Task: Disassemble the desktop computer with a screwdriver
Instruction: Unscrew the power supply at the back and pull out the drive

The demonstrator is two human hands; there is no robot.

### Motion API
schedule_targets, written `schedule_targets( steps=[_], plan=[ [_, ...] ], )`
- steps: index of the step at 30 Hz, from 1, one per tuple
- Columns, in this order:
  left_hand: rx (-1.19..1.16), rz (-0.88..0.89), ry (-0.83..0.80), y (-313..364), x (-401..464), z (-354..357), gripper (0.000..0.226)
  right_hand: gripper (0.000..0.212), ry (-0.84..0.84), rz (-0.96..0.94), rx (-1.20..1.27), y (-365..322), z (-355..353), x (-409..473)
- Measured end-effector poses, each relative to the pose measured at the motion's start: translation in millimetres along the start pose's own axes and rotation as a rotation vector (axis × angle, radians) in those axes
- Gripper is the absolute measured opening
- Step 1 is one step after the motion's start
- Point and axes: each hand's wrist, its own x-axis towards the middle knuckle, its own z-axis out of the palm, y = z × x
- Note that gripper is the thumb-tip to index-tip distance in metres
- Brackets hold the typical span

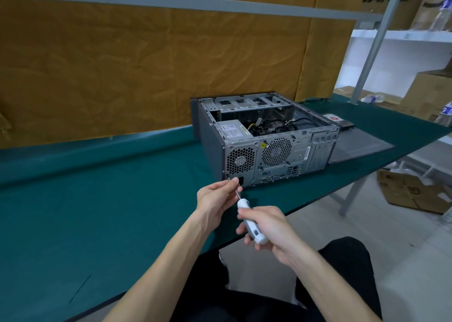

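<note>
The grey desktop computer [266, 135] lies on its side on the green table [102, 199], its top open and its rear panel facing me. Cables and the power supply show inside. My right hand [269, 228] grips the white handle of a screwdriver [249, 220]. The metal shaft runs up and left to the lower left corner of the rear panel, beside the power socket. My left hand [217, 197] pinches the shaft near its tip with thumb and fingers.
The removed dark side panel [359, 145] lies flat to the right of the case, with a small dark drive [338, 121] behind it. Brown paper covers the wall behind. Shelves with cardboard boxes [413, 192] stand at the right. The table's front edge runs diagonally past my knees.
</note>
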Motion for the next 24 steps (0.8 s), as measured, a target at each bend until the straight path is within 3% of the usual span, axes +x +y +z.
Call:
schedule_targets(
  steps=[2,5,7,11,13,19,24],
  plan=[
    [-0.04,-0.033,-0.015,2,0,1,0.022,0.024,0.026,-0.008,0.038,2,4,1],
    [-0.124,-0.082,-0.079,2,-1,0,0.018,0.029,-0.143,0.115,0.317,-2,4,-3],
    [-0.169,-0.094,-0.119,1,-1,-2,0.021,0.031,-0.187,0.131,0.371,-4,3,-2],
    [-0.079,-0.083,-0.097,0,-2,-2,0.023,0.019,-0.029,0.017,0.168,-2,9,0],
    [-0.028,-0.065,-0.068,0,-2,-1,0.023,0.024,0.013,-0.012,0.102,0,14,0],
    [-0.156,-0.141,-0.186,5,-6,1,0.025,0.031,-0.186,0.133,0.391,-6,10,-3],
    [-0.043,-0.066,-0.067,1,-10,6,0.019,0.021,0.042,-0.051,0.045,-1,14,0]
  ],
)
